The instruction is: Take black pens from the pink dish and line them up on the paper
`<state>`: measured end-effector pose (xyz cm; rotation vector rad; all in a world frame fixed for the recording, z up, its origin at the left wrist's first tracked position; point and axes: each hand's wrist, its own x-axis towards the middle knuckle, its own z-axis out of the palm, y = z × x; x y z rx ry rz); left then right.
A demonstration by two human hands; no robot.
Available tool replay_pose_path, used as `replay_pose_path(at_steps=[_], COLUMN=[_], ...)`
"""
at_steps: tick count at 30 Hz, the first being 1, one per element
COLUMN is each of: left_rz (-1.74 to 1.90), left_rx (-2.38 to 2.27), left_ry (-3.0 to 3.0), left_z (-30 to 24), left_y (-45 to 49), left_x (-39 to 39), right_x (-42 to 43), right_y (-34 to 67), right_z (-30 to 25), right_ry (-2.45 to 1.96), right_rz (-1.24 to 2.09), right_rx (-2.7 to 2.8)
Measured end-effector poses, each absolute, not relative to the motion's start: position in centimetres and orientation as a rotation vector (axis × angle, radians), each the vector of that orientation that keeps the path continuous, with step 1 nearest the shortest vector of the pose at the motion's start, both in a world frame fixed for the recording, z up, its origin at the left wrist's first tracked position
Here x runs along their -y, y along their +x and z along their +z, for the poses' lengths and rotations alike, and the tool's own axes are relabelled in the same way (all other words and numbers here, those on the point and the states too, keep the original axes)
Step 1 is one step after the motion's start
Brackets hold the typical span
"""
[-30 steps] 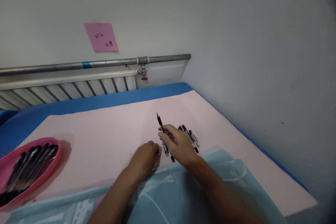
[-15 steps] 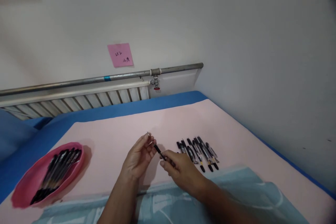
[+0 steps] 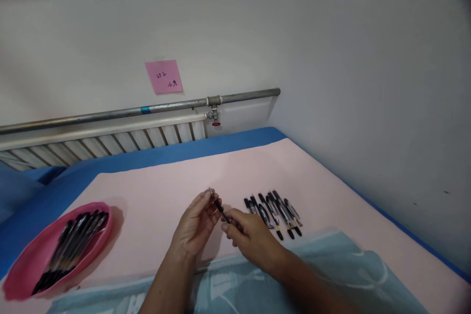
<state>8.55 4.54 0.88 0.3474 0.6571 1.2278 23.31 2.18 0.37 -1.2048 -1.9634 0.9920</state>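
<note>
Above the pink sheet, my right hand [image 3: 248,233] is closed around the barrel of a black pen [image 3: 220,207], which slants up and to the left. My left hand [image 3: 196,223] pinches a small shiny tip piece [image 3: 211,191] between thumb and forefinger, its other fingers loosely curled behind. The pen's upper end meets this pinch; whether the two are joined I cannot tell. Just right of my right hand lie several loose pen parts [image 3: 272,211], black and clear, some with black caps and yellowish bands.
A pink basin [image 3: 14,274] at the left holds a bundle of several black pens [image 3: 73,245]. Pale blue patterned cloth [image 3: 331,265] lies along the near edge. Beyond the blue-edged surface stand a radiator [image 3: 110,144] and a metal pipe [image 3: 250,96]; a wall rises on the right.
The pen's end has come up to the small tip piece in my left fingers; before, a gap showed between them. The whole view has shifted slightly.
</note>
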Motion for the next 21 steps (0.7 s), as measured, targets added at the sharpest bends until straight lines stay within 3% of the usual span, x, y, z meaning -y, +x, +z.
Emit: replay_pose_path(at_steps=[21], left_rz=[1.294], left_rx=[-0.736], left_ry=[0.445], left_z=[0.9], left_y=[9.9], left_x=[-4.1], right_x=[-2.0], right_y=[22.9], right_z=[0.9], right_ry=[-1.191], right_rz=[1.156], right_rx=[1.805])
